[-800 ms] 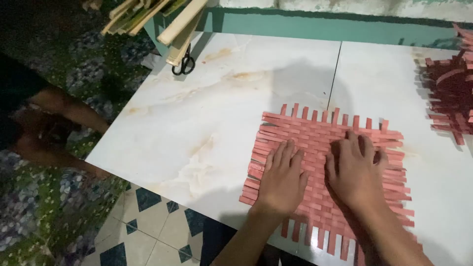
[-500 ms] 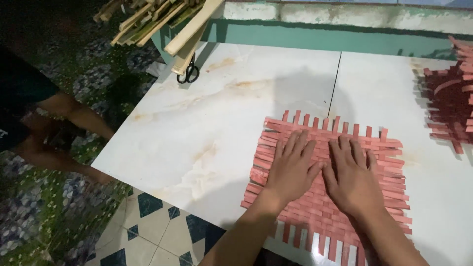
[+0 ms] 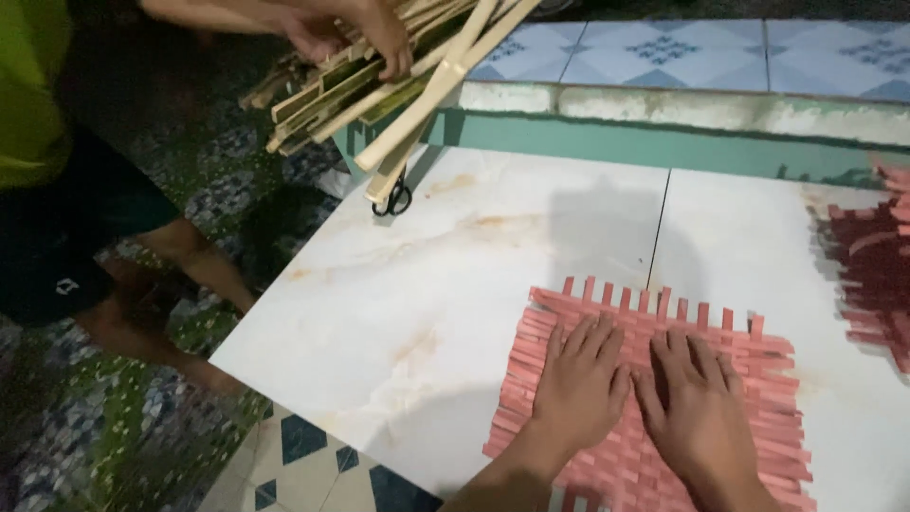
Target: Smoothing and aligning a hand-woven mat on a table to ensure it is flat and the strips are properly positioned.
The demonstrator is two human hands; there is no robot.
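- The left hand (image 3: 580, 391) is laid flat on the woven mat of pink strips (image 3: 654, 398), fingers spread and pointing away; nothing is grasped, the palm only presses down.
- The right hand (image 3: 697, 410) is laid beside it in the same manner, released and flat, the two hands almost touching over the middle of the mat.
- It is judged that the hands are pressed so in order to keep the loose strips flat and close together.
- The mat lies at the near part of the white marbled tile (image 3: 427, 284), across the dark joint (image 3: 659, 223) between two tiles; short strip ends stand out along its far edge.
- To the left of the mat much bare tile is seen up to the tile's edge, beyond which the patterned floor (image 3: 303, 455) lies lower.
- At the right border another pile of darker red woven strips (image 3: 877, 275) is seen, well apart from the hands.
- Farther away, small black scissors (image 3: 391, 197) lie near the far left corner of the tile.
- Above them a bundle of bamboo slats (image 3: 398, 85) is held by another person's hand (image 3: 365, 33).
- Behind, a green painted ledge (image 3: 664, 142) closes the far side.
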